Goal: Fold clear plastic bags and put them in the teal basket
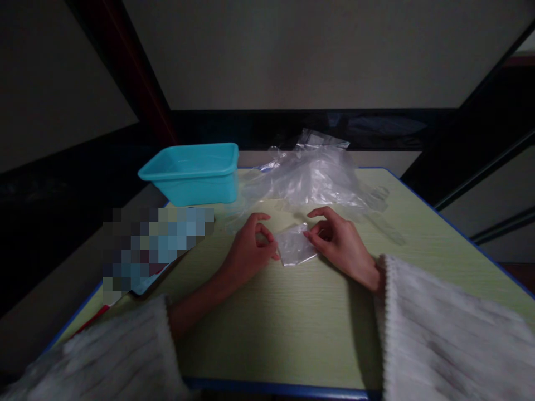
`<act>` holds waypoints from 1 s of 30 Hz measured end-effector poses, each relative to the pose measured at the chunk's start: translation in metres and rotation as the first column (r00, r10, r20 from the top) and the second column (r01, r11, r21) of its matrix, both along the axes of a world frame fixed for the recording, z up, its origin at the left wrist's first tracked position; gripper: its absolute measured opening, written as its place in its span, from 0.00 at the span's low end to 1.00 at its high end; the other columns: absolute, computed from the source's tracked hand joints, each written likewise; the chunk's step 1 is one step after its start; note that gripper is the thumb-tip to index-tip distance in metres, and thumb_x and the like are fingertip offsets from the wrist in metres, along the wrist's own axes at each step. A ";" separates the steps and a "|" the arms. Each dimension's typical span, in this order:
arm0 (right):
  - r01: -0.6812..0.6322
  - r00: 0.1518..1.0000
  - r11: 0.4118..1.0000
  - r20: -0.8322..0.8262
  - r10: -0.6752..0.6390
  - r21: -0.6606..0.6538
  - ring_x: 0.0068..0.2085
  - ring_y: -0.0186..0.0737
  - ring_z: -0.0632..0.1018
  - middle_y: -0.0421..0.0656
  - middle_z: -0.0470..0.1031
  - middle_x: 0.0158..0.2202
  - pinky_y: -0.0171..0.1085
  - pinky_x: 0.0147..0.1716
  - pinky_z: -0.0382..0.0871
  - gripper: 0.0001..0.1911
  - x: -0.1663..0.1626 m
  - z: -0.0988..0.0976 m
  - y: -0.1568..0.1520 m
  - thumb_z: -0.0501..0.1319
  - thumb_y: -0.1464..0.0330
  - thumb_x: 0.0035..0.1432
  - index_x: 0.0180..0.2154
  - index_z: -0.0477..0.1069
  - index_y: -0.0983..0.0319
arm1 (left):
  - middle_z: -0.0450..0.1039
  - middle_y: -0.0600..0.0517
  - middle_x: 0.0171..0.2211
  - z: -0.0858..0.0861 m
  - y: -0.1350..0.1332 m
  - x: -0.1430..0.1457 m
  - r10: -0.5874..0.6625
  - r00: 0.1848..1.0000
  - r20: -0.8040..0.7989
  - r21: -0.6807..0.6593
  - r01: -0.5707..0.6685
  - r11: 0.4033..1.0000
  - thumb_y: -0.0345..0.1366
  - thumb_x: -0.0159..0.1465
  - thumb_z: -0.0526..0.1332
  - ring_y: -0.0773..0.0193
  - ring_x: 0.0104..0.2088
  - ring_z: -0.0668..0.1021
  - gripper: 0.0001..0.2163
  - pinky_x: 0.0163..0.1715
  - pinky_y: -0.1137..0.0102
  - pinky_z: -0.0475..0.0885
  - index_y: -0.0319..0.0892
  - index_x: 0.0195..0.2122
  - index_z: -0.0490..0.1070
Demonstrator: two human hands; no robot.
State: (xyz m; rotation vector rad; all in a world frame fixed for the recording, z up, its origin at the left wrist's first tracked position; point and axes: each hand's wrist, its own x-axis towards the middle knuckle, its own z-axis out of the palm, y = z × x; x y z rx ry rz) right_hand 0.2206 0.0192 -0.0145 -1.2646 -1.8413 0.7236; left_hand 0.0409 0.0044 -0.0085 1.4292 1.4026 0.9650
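A small folded clear plastic bag (295,246) is held between my two hands, just above or on the middle of the table. My left hand (254,245) pinches its left edge with thumb and fingers. On the other side, my right hand (334,239) grips the upper right corner between thumb and fingertips, its index finger raised and curved. Behind both hands lies a loose heap of clear plastic bags (317,178), crumpled and overlapping, so single bags are hard to tell apart.
At the back left stands a turquoise plastic basin (196,186). A blurred-out flat object (159,250) lies at the left edge, with something red and thin (94,318) near it. The pale table (267,345) has a blue rim; dark panels rise behind it.
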 end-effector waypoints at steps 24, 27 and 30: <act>-0.020 0.996 0.990 0.086 0.008 0.142 0.22 0.34 0.74 0.41 0.76 0.30 0.34 0.24 0.68 0.15 0.001 0.003 -0.005 0.56 0.70 0.53 0.45 0.64 0.64 | 0.62 0.39 0.54 -0.008 -0.017 -0.007 -0.215 0.686 -0.695 0.464 0.657 0.594 0.28 0.58 0.53 0.54 0.56 0.64 0.17 0.54 0.59 0.63 0.34 0.50 0.64; -0.060 0.989 0.961 0.149 0.020 0.270 0.28 0.36 0.75 0.45 0.75 0.35 0.36 0.30 0.69 0.13 0.002 0.005 -0.006 0.53 0.72 0.55 0.43 0.66 0.64 | 0.55 0.37 0.60 -0.008 -0.016 -0.009 -0.284 0.591 -0.755 0.356 0.733 0.580 0.34 0.59 0.55 0.54 0.61 0.56 0.24 0.58 0.57 0.55 0.33 0.57 0.57; -0.125 0.973 0.925 0.229 0.043 0.359 0.37 0.41 0.75 0.47 0.74 0.37 0.40 0.36 0.69 0.13 0.004 0.006 -0.008 0.50 0.74 0.55 0.42 0.67 0.64 | 0.49 0.38 0.63 -0.008 -0.015 -0.010 -0.346 0.497 -0.796 0.224 0.772 0.595 0.42 0.60 0.55 0.55 0.63 0.51 0.29 0.60 0.57 0.49 0.34 0.60 0.51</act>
